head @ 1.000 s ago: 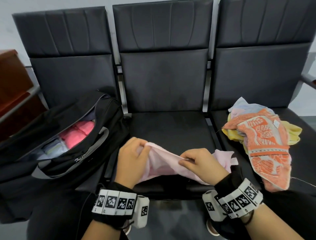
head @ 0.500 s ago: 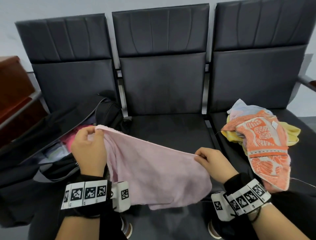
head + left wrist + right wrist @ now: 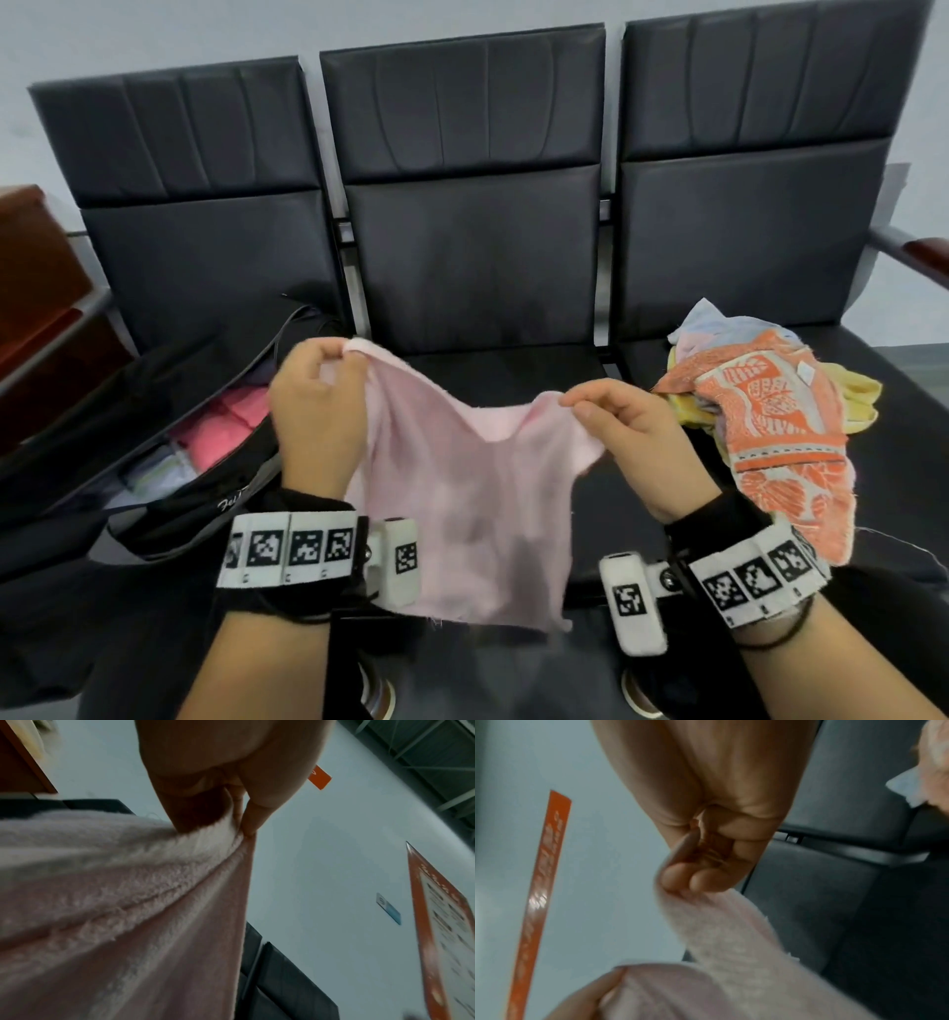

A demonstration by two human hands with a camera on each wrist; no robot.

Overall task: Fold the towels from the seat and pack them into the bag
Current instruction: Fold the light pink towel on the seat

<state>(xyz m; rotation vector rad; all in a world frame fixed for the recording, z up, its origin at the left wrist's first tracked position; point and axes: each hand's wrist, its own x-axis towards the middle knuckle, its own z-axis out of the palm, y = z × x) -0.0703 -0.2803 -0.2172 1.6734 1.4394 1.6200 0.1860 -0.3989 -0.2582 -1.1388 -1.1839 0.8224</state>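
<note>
1. On the left seat: open black fabric duffel bag [image 3: 169,493], zip parted, folded pink and pale towels already packed inside
2. Left hand [image 3: 318,416] raised in front of the bag, thumb and fingers pinching one top corner of the pale pink fluffy towel [image 3: 462,503]; pinch confirmed in the left wrist view
3. Pink towel held up in the air over the front edge of the middle black padded seat [image 3: 493,370], top edge sagging between the two grips, lower edge hanging free
4. Right hand [image 3: 631,431] lower than the left, fingertips clamped on the other top corner
5. On the right seat: loose heap of unfolded towels [image 3: 770,411], orange-and-white patterned one on top, yellow and pale blue beneath
6. Step in hand, as judged: spreading the pink towel before its first fold; next likely calls for pulling the top edge taut, levelling the corners, then bringing them together or laying the cloth flat on the middle seat
</note>
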